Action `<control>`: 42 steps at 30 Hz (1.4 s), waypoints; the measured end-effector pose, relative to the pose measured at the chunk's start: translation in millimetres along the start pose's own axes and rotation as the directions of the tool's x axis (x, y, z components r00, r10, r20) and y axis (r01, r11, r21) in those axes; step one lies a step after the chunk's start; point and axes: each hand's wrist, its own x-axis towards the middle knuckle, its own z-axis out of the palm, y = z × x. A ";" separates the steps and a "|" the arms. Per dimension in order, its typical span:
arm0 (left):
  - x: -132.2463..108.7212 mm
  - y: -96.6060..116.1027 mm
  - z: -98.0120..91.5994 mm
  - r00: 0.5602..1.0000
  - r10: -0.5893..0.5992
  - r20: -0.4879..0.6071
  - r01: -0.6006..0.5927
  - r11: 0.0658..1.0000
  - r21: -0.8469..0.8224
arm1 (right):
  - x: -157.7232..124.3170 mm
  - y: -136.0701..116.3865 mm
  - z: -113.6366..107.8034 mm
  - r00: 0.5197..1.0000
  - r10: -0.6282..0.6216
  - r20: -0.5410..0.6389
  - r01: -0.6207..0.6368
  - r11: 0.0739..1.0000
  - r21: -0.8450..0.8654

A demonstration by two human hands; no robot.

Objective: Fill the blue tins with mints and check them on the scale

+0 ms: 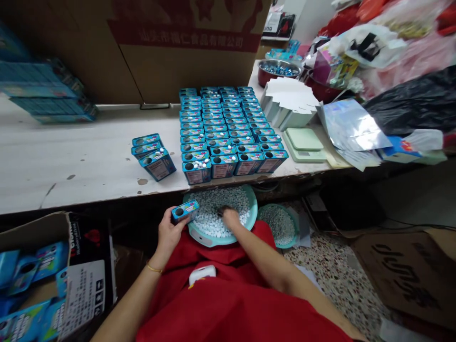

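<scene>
- Left hand is closed round one blue box, held with its dark round opening upward; from my end it overlaps the edge of the large basin.
- Right hand is down in that basin among the white pellets, fingers curled in on a small dark object. It looks scoop-like to me, but half of it is hidden, so I can't tell its shape or whether it is loaded.
- I read the step in hand as gathering pellets while the box is held ready beside them. To my mind, the next move calls for a level right hand and a steady left one, with the opening kept upright and clear of the fingers.
- Counting near the hands: one held box, one dark object, two pellet basins; the small basin stands to the right of the right hand, lower down.
- Beyond the left hand, on the table, I count three boxes in a short stack, standing close together.
- Straight ahead of both hands is a block of boxes, four columns wide; the far rows are too tight for me to count. Pellets lie on several tops.
- Ahead and right of the right hand: one pale green scale.
</scene>
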 end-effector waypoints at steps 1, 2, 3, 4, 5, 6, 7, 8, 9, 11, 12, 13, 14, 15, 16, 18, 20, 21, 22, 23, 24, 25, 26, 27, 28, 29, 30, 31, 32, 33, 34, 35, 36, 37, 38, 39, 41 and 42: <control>-0.5 0.7 -1.7 1.000 -0.007 -0.002 0.007 1.000 0.001 | 6.2 -6.9 9.6 1.000 -0.014 -0.007 0.014 0.999 0.039; -0.7 1.9 -3.2 1.000 -0.013 -0.004 0.013 1.000 0.006 | 11.3 -11.4 15.8 1.000 -0.027 -0.016 0.028 0.997 0.076; -0.6 3.1 -4.6 1.000 -0.020 -0.009 0.020 1.000 0.012 | 15.3 -13.2 19.1 0.999 -0.039 -0.025 0.042 0.993 0.112; -0.1 4.2 -5.8 1.000 -0.026 -0.018 0.026 1.000 0.018 | 18.0 -12.4 19.8 0.998 -0.050 -0.032 0.054 0.988 0.145; 0.8 5.0 -6.8 0.999 -0.029 -0.030 0.030 0.999 0.020 | 19.5 -9.5 18.4 0.997 -0.060 -0.039 0.066 0.982 0.177; 1.9 5.2 -7.6 0.999 -0.032 -0.041 0.032 0.999 0.020 | 19.7 -5.0 15.3 0.996 -0.069 -0.047 0.078 0.975 0.206; 3.1 4.7 -7.9 0.998 -0.031 -0.047 0.032 0.999 0.019 | 18.7 0.4 10.7 0.995 -0.078 -0.058 0.090 0.968 0.233; 4.4 3.5 -7.7 0.998 -0.026 -0.050 0.027 1.000 0.016 | 16.3 6.0 4.7 0.994 -0.088 -0.069 0.102 0.961 0.255; 5.6 1.9 -6.9 0.999 -0.019 -0.049 0.019 1.000 0.013 | 12.8 11.5 -2.5 0.992 -0.096 -0.081 0.115 0.955 0.274; 7.4 -1.5 -3.3 0.999 0.000 -0.042 0.001 1.000 0.014 | 2.7 20.7 -20.6 0.988 -0.112 -0.110 0.140 0.944 0.298; 7.8 -2.6 -0.6 0.999 0.012 -0.040 -0.011 1.000 0.021 | -3.5 24.3 -31.2 0.983 -0.129 -0.130 0.163 0.937 0.308; 7.9 -3.0 2.8 0.999 0.027 -0.035 -0.026 0.999 0.037 | -10.2 27.0 -42.6 0.976 -0.151 -0.154 0.193 0.928 0.318; 7.6 -2.6 6.7 0.999 0.045 -0.026 -0.044 0.997 0.062 | -17.0 28.8 -54.6 0.967 -0.180 -0.178 0.230 0.918 0.324; 6.9 -1.1 11.1 0.998 0.065 -0.011 -0.063 0.993 0.095 | -23.8 29.6 -66.7 0.957 -0.213 -0.199 0.269 0.907 0.323; 6.0 1.2 15.8 0.996 0.085 0.010 -0.085 0.988 0.132 | -30.3 29.3 -78.7 0.945 -0.248 -0.213 0.306 0.900 0.310; 3.5 7.5 25.6 0.991 0.120 0.065 -0.131 0.969 0.208 | -41.9 25.1 -101.2 0.927 -0.312 -0.209 0.358 0.903 0.239; 0.7 13.8 34.5 0.984 0.146 0.105 -0.169 0.948 0.270 | -51.7 16.5 -120.5 0.924 -0.347 -0.161 0.367 0.922 0.120; -0.7 16.1 38.2 0.981 0.156 0.118 -0.184 0.938 0.292 | -55.9 11.0 -128.7 0.927 -0.351 -0.129 0.360 0.931 0.053; -1.9 17.8 41.3 0.978 0.164 0.126 -0.196 0.931 0.308 | -59.9 4.9 -136.0 0.933 -0.349 -0.092 0.349 0.937 -0.016; -2.9 18.5 43.8 0.976 0.172 0.132 -0.206 0.924 0.321 | -63.5 -1.5 -142.3 0.938 -0.341 -0.057 0.336 0.938 -0.084; -3.7 18.6 45.6 0.974 0.179 0.141 -0.216 0.918 0.332 | -66.8 -8.1 -147.6 0.943 -0.333 -0.028 0.325 0.934 -0.149; -4.3 18.0 47.0 0.971 0.184 0.153 -0.226 0.912 0.341 | -69.7 -14.7 -151.8 0.945 -0.328 -0.007 0.319 0.924 -0.209; -4.6 17.0 48.0 0.968 0.188 0.167 -0.237 0.906 0.351 | -72.2 -21.3 -154.8 0.944 -0.329 0.007 0.319 0.911 -0.262; -4.8 15.9 48.8 0.964 0.193 0.180 -0.247 0.900 0.359 | -74.5 -27.9 -157.0 0.943 -0.331 0.015 0.320 0.896 -0.307; -4.9 14.8 49.5 0.961 0.198 0.192 -0.257 0.896 0.364 | -76.5 -34.3 -158.3 0.942 -0.336 0.017 0.322 0.883 -0.341; -4.9 13.9 50.1 0.959 0.200 0.200 -0.262 0.894 0.364 | -78.4 -40.3 -159.3 0.939 -0.343 0.013 0.324 0.873 -0.365; -4.9 13.2 50.7 0.958 0.200 0.206 -0.265 0.894 0.363 | -80.2 -45.8 -160.1 0.935 -0.354 0.008 0.330 0.863 -0.382; -4.9 12.7 51.0 0.958 0.197 0.209 -0.263 0.895 0.360 | -82.1 -50.1 -161.2 0.930 -0.367 0.002 0.338 0.856 -0.392; -4.8 12.3 50.9 0.960 0.190 0.208 -0.255 0.899 0.357 | -83.9 -52.7 -162.7 0.925 -0.380 -0.005 0.346 0.850 -0.396; -4.7 12.1 50.4 0.963 0.182 0.200 -0.244 0.904 0.351 | -85.4 -53.1 -164.6 0.919 -0.393 -0.012 0.357 0.846 -0.397; -4.6 11.7 49.2 0.967 0.174 0.188 -0.230 0.912 0.340 | -86.5 -50.8 -166.4 0.915 -0.404 -0.014 0.366 0.843 -0.395; -4.4 11.2 47.3 0.970 0.167 0.175 -0.217 0.921 0.324 | -86.8 -45.4 -167.6 0.914 -0.406 -0.016 0.368 0.844 -0.391; -4.2 10.6 44.7 0.974 0.160 0.161 -0.204 0.931 0.304 | -85.9 -37.2 -167.4 0.918 -0.397 -0.021 0.358 0.849 -0.388; -4.0 9.7 41.5 0.977 0.155 0.149 -0.192 0.940 0.283 | -83.5 -26.6 -164.8 0.926 -0.376 -0.026 0.338 0.859 -0.384; -3.9 8.6 37.8 0.979 0.150 0.139 -0.182 0.947 0.263 | -79.6 -14.5 -159.1 0.941 -0.337 -0.031 0.302 0.876 -0.377; -3.8 7.3 33.8 0.981 0.146 0.129 -0.174 0.953 0.247 | -74.2 -2.3 -150.0 0.958 -0.285 -0.037 0.253 0.898 -0.361; -4.0 4.3 25.6 0.984 0.142 0.110 -0.163 0.961 0.223 | -59.7 17.4 -121.7 0.991 -0.134 -0.025 0.120 0.948 -0.295; -4.2 2.5 21.6 0.985 0.140 0.098 -0.159 0.964 0.214 | -51.5 22.8 -103.8 0.997 -0.075 -0.012 0.070 0.970 -0.233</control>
